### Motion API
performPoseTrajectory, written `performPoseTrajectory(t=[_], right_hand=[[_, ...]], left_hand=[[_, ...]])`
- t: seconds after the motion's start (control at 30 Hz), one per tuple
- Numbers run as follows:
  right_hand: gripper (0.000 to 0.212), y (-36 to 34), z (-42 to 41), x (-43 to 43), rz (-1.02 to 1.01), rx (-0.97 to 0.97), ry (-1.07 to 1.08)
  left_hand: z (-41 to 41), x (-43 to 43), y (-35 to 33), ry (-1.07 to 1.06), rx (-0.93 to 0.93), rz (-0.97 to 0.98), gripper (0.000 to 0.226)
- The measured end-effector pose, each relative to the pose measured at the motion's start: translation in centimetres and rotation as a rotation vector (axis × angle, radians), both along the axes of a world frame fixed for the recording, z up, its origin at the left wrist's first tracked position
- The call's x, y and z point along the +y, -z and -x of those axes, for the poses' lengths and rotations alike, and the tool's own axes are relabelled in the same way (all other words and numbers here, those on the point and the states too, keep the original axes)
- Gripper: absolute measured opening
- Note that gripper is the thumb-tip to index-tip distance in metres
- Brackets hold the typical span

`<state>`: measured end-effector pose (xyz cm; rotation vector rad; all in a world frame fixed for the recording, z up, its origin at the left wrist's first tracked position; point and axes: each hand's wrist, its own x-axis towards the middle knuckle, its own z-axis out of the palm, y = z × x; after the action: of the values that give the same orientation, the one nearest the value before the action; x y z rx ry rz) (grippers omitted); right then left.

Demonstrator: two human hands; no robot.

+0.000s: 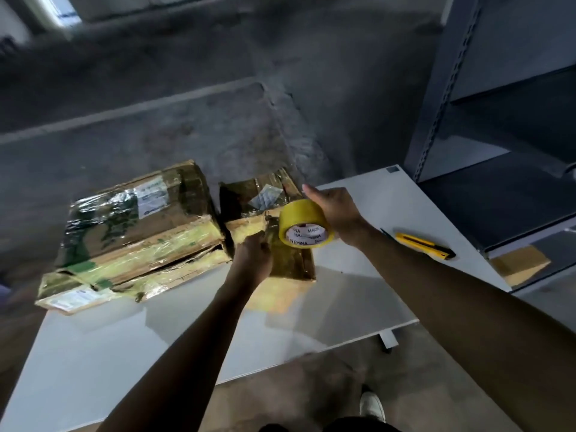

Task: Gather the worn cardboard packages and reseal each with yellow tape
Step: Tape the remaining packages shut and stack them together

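Right hand (332, 210) grips yellow tape roll (304, 225) at frame centre; left hand (254, 255) pinches tape end on small package (271, 226), beside large package (134, 235) on tabletop (311, 307).

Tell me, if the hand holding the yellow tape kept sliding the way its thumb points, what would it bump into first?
Probably the smaller cardboard package. The right hand with the tape roll points up-left, and that package already lies just past it, though depth is hard to judge.

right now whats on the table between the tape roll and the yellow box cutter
In the head view, only the right hand and wrist holding the tape roll cross that stretch; otherwise the white table is bare up to the box cutter.
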<state>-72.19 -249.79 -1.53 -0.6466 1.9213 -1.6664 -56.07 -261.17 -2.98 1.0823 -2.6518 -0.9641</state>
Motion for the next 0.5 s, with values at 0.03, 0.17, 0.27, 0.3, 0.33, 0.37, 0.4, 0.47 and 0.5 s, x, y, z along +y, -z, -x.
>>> performPoseTrajectory(t=[0.03, 0.17, 0.27, 0.3, 0.33, 0.37, 0.4, 0.47, 0.5], right_hand=[[0.023, -0.1, 0.1, -0.8, 0.023, 0.011, 0.009], [0.046, -0.2, -1.0, -2.7, -0.093, 0.044, -0.033], [0.045, 0.5, -2.4, -2.8, -0.078, 0.003, -0.100], [0.038, 0.8, -2.7, -2.7, -0.050, -0.031, -0.116], [0.035, 1.2, -3.0, -2.8, -0.032, -0.045, -0.125], [0.035, 1.5, -3.5, -2.7, -0.034, -0.042, -0.145], [0.039, 1.6, -4.1, -2.9, -0.028, -0.057, -0.166], [0.047, 2.0, -4.7, -3.6, -0.053, -0.103, -0.179], [0.044, 2.0, -4.8, -4.2, -0.072, -0.098, -0.171]], left_hand=[[-0.2, -0.5, 0.2, -0.005, 0.058, -0.011, 0.024], [-1.8, -1.6, 1.7, 0.031, 0.155, -0.079, 0.022], [-3.0, -1.8, 2.7, 0.089, 0.115, 0.015, 0.019], [-3.3, -1.8, 2.9, 0.097, 0.085, 0.055, 0.021], [-3.5, -1.9, 2.9, 0.098, 0.057, 0.073, 0.022], [-3.6, -2.1, 3.0, 0.102, 0.022, 0.087, 0.022], [-3.7, -2.4, 3.0, 0.106, -0.017, 0.091, 0.021], [-3.8, -2.9, 3.0, 0.104, -0.085, 0.076, 0.018], [-4.0, -3.0, 3.0, 0.112, -0.110, 0.080, 0.020]])
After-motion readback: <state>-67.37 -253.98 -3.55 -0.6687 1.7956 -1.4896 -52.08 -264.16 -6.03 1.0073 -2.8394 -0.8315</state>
